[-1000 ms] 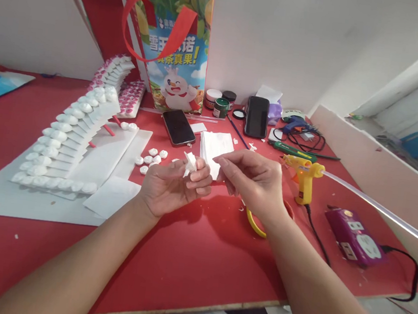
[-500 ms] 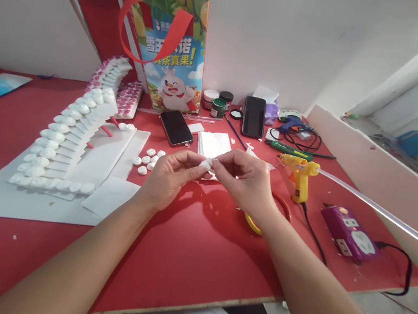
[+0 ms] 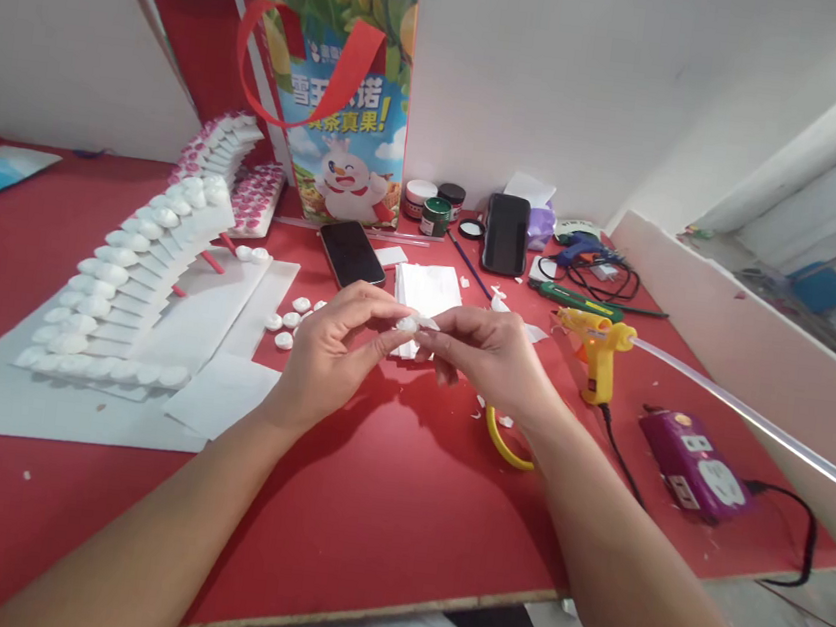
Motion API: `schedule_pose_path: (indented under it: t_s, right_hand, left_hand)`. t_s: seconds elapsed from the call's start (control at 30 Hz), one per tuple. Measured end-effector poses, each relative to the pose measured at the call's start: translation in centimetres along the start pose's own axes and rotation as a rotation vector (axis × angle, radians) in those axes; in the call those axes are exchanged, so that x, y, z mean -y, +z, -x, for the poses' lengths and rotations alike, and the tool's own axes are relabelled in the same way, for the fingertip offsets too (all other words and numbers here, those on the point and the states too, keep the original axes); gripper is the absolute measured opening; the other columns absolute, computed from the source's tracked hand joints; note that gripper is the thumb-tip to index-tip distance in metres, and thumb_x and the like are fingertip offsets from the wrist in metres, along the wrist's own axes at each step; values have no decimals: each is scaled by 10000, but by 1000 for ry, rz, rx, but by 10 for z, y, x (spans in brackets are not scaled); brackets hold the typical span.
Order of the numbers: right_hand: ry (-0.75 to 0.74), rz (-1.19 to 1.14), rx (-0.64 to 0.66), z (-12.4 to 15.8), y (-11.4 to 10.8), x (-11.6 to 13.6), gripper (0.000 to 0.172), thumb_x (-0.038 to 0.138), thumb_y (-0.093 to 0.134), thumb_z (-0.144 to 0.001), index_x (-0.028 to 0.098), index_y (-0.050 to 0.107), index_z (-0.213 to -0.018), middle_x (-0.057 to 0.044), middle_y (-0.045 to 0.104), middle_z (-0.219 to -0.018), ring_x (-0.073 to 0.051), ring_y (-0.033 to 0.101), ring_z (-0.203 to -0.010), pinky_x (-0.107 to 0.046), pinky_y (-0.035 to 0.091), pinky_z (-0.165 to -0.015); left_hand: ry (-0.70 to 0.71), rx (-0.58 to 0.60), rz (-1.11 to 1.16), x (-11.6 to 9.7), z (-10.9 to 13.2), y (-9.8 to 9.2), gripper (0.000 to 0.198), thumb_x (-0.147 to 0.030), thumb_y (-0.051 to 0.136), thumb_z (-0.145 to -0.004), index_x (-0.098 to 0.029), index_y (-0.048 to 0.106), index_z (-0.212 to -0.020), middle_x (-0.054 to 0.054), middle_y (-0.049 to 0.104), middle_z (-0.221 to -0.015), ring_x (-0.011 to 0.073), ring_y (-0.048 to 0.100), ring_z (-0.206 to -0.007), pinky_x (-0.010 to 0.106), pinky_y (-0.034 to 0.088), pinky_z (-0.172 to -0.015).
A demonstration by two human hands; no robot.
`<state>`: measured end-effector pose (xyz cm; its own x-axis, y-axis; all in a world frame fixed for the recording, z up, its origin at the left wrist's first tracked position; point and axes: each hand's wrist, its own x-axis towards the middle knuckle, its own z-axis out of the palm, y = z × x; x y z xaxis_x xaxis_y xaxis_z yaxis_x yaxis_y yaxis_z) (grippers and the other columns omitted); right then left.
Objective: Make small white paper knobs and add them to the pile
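Observation:
My left hand [image 3: 334, 349] and my right hand [image 3: 493, 354] meet above the red table [image 3: 380, 511], both pinching a small white wad of tissue [image 3: 409, 324] between their fingertips. Just behind the hands lies a stack of white tissue sheets [image 3: 428, 287]. Several small white balls [image 3: 295, 318] sit on the table to the left of my left hand. Yellow-handled scissors [image 3: 505, 444] lie partly hidden under my right wrist.
A white stepped foam model [image 3: 129, 296] topped with white balls stands at left on white sheets. At the back are a printed bag [image 3: 344, 94], two phones [image 3: 353, 254] [image 3: 506, 233] and paint jars [image 3: 436, 213]. A yellow glue gun [image 3: 599, 349] and purple power strip [image 3: 699, 464] sit at right.
A second ago my left hand alone held the loose tissue piece, palm up. My right hand came in and both now pinch it, squeezed into a tighter wad.

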<state>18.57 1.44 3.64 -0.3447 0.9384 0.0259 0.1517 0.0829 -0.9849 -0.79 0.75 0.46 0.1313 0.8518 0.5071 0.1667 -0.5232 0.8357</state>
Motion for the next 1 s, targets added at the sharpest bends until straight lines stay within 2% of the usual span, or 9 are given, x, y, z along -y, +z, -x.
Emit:
schedule_pose_path:
  t_s: [0.07,0.17,0.43,0.7,0.77,0.87,1.0]
  right_hand:
    - [26,-76,38,-1,-1,0,382,519,838,-755,150,747,-793,-27,724,-697,-88,553,-491,-241,430,-488]
    - [81,-134,6,-1,2,0,416,524,872,-702,137,749,-789,-42,733,-704,-91,553,-503,-238,423,-480]
    - [138,-253,-124,-2,17,0,409,402,953,-569,145,644,-643,49,564,-525,-43,405,-455,-210,283,-434]
    - [198,-363,-83,-5,14,-3,473,421,974,-491,158,598,-606,52,540,-514,-40,387,-436,-203,227,-408]
    - [205,-351,-53,-6,12,-4,474,446,967,-505,160,609,-628,39,579,-543,-45,407,-441,-204,243,-410]
    - [228,-309,10,-8,9,-6,427,478,917,-602,157,644,-671,15,634,-598,-50,431,-452,-207,267,-416]
    - [234,-302,-26,-10,10,-9,317,381,858,-671,154,637,-658,26,597,-559,-50,420,-438,-209,269,-417]
  left_hand:
    - [38,5,-53,-2,1,0,127,-304,724,-924,-244,792,-1013,55,723,-974,183,671,-904,311,540,-844]
    - [74,-22,-145,-6,3,1,131,-310,728,-919,-248,800,-1009,59,754,-951,192,683,-870,320,544,-821]
    - [131,-58,-214,-9,3,7,134,-257,691,-924,-227,811,-975,69,783,-922,191,709,-836,294,553,-786]
    - [110,-39,-206,-9,3,7,125,-298,706,-915,-232,809,-941,70,777,-899,203,701,-834,307,551,-791]
    - [105,-44,-210,-8,3,6,123,-299,704,-919,-236,806,-947,63,771,-899,195,692,-821,302,548,-779]
    - [133,-37,-230,-4,3,6,112,-281,706,-918,-234,797,-963,54,756,-883,185,675,-792,295,539,-758]
    - [177,-10,-256,-1,3,7,105,-218,695,-915,-222,784,-970,46,744,-855,173,665,-766,288,521,-742]
